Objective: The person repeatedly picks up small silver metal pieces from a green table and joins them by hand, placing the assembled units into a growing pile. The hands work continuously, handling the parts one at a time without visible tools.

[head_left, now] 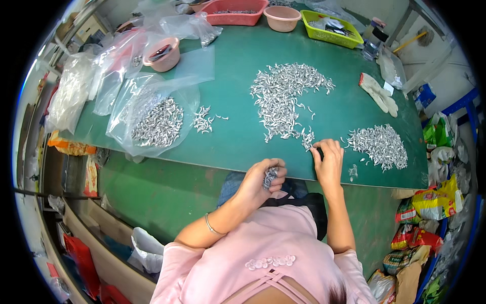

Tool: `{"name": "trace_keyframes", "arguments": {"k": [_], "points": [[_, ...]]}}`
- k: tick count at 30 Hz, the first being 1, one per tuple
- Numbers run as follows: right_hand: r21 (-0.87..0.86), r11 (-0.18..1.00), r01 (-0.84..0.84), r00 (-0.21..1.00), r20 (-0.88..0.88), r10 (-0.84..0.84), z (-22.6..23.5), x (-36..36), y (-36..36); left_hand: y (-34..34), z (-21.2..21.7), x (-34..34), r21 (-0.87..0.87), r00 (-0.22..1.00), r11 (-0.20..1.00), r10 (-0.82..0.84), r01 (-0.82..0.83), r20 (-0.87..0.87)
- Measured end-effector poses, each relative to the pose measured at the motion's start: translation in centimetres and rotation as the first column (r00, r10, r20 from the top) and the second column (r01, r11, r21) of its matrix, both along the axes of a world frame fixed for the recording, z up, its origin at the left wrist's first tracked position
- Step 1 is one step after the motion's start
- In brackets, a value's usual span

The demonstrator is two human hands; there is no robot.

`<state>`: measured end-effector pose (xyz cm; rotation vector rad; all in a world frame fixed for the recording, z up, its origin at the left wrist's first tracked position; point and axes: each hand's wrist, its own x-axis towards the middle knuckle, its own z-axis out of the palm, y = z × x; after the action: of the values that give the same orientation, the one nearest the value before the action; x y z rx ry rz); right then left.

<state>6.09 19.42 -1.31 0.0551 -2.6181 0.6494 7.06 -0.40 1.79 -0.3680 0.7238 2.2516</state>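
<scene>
Our left hand (255, 182) curls its fingers around a clump of silvery pieces (270, 177) by the near edge of the green desk (228, 144). Our right hand (330, 158) rests thumb and forefinger almost together at the near tip of the large middle pile (278, 104); we cannot tell whether they pinch a piece. A smaller pile (379, 147) lies right, a clear bag (119, 119) of pieces left. Beyond, we see a white glove (378, 95) and a pink bowl (282, 19).
</scene>
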Motion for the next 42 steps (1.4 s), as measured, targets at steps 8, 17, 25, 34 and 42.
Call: {"name": "trace_keyframes", "arguments": {"k": [8,17,25,34,42], "points": [[-0.004,0.999,-0.051,0.994,-0.101,0.050,0.3,0.5,1.0,0.2,0.7,1.4,-0.096,0.995,0.995,-0.014,0.005,-0.096],[-0.133,0.985,-0.108,0.994,-0.040,0.104,0.0,0.0,1.8,2.7,1.4,-0.9,-0.292,0.994,0.957,-0.038,0.005,-0.107],[-0.151,0.984,-0.099,0.994,0.039,0.106,0.8,0.1,2.4,3.1,-0.2,-3.2,-0.299,0.978,0.946,-0.169,0.125,-0.126],[-0.631,0.773,-0.068,0.959,0.171,0.224,4.1,-0.1,1.4,4.3,-0.8,-5.1,-0.564,0.669,0.812,-0.339,-0.148,-0.662],[-0.702,0.712,0.025,0.922,0.291,0.254,3.5,-1.0,1.1,3.1,-1.1,-6.1,-0.152,0.946,0.941,-0.317,0.303,-0.074]]}}
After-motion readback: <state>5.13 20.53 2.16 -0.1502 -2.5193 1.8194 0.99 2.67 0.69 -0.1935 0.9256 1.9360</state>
